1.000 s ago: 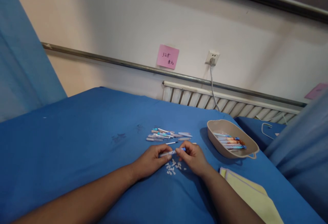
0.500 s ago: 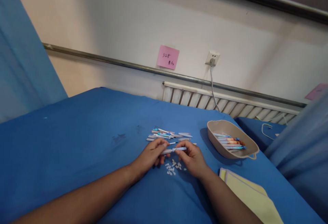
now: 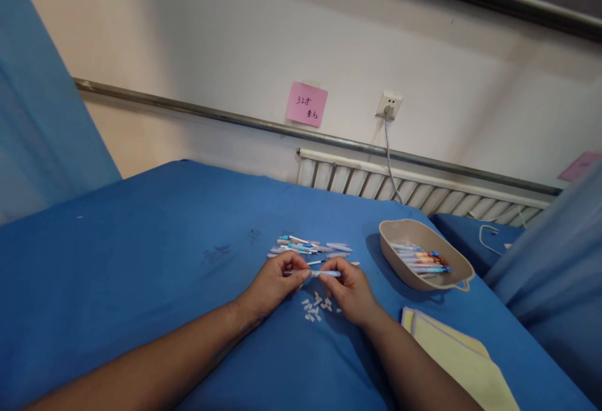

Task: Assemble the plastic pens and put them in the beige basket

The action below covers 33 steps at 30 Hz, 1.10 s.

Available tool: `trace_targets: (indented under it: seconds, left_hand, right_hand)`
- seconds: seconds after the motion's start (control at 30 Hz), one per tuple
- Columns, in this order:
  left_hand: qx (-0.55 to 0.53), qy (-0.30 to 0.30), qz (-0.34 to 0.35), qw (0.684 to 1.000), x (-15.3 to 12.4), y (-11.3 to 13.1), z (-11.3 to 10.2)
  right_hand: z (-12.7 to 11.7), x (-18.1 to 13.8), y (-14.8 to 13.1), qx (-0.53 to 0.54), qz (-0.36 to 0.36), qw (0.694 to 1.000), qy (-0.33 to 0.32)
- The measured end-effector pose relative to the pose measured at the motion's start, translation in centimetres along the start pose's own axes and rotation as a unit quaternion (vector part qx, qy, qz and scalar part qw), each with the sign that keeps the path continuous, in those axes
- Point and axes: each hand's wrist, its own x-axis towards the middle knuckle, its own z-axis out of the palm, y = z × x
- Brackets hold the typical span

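Observation:
A pale, slim pen (image 3: 315, 273) lies level between my two hands. My left hand (image 3: 278, 278) pinches its left end, thumb against fingers. On the other end, my right hand (image 3: 348, 285) is closed, with thumb and fingertips around the barrel. Just beyond my hands, a loose pile of pens and pen parts (image 3: 301, 245) rests on the blue cloth, some with light blue pieces. Small white plastic pieces (image 3: 316, 305) are scattered on the cloth in front of my hands.
To the right stands a beige basket (image 3: 395, 268) holding several pens with orange, brown and blue parts. Nearer me lie folded yellow cloths (image 3: 451, 354). A radiator (image 3: 357, 179) and a plugged-in cable (image 3: 390, 154) are behind the blue-covered table (image 3: 141, 260). Blue curtains (image 3: 47, 97) hang at both sides.
My left hand has shifted its grip and now pinches the pen from above. The pen looks straighter and more level between my hands.

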Motion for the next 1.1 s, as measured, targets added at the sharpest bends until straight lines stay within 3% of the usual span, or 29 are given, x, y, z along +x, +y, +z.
trace_targets:
  seconds: [0.33,0.6,0.83,1.1]
  left_hand:
    - [0.104,0.0,0.081,0.991,-0.2,0.0,-0.1]
    - [0.194,-0.142,0.096,0.966,-0.2,-0.6,-0.6]
    - [0.177,-0.095,0.055,0.978,0.3,-0.3,-1.1]
    - [0.06,-0.073,-0.023,0.995,1.1,-0.8,-1.6]
  right_hand:
    - [-0.3,0.2,0.3,0.02,0.021,1.0,-0.001]
    - [-0.3,0.0,-0.1,-0.028,-0.014,0.999,-0.02]
    - [-1.9,0.7,0.3,0.002,0.026,0.999,0.02]
    - [-2.7,1.2,0.6,0.086,0.039,0.992,0.087]
